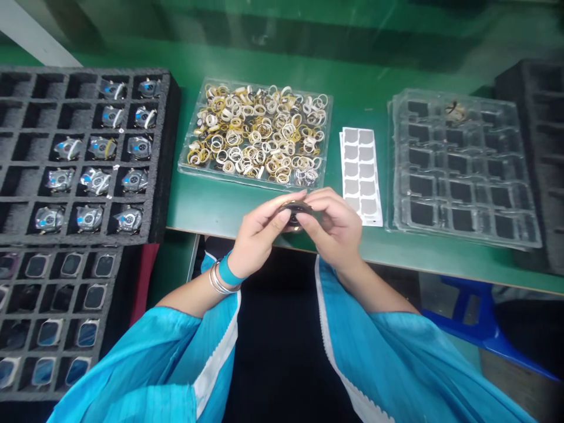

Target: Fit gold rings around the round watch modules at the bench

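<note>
Head-worn camera faces forward and down, seemingly near the hands (259, 235).

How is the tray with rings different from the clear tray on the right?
The ring tray is piled with loose rings; the right tray has mostly empty pockets. The ring tray looks single; the right tray looks stacked. Both are clear plastic on the green table.

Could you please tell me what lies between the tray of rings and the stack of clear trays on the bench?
In the head view, a sheet of grey pads lies on the green bench between the ring tray and the clear trays.
</note>
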Demonstrator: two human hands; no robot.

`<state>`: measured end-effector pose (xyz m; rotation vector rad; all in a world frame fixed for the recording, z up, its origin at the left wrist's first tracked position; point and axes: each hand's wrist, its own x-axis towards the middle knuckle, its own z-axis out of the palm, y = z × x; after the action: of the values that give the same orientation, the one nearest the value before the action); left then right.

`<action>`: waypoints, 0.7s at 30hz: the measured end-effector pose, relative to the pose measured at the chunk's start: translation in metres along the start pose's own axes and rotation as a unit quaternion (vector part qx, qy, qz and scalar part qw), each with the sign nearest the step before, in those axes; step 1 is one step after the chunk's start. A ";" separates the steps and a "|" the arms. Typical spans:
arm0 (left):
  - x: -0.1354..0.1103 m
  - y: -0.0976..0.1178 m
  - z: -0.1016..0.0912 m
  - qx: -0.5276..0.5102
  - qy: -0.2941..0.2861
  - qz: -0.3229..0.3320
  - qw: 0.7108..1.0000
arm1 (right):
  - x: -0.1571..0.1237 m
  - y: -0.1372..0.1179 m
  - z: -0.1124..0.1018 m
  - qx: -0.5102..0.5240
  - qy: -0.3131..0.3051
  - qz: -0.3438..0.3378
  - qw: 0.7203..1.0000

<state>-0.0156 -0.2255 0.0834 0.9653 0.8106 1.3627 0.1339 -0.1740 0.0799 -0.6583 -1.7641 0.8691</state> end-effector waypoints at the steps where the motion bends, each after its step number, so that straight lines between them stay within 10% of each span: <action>1: 0.001 -0.003 0.001 -0.023 0.000 -0.006 1.000 | -0.001 0.000 0.002 -0.006 0.012 -0.008 1.000; 8: 0.008 -0.014 -0.003 0.070 0.095 0.133 0.984 | -0.009 0.000 0.019 0.101 0.080 0.086 0.988; 15: 0.002 -0.002 -0.016 0.465 0.092 0.320 0.821 | -0.007 -0.008 0.033 0.316 -0.008 0.220 0.923; 21: -0.001 -0.008 -0.020 0.515 0.106 0.308 0.793 | -0.009 -0.005 0.038 0.319 0.006 0.227 0.920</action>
<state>-0.0303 -0.2243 0.0682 2.0920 1.5756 1.5745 0.1012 -0.1938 0.0708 -0.6285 -1.2044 1.6599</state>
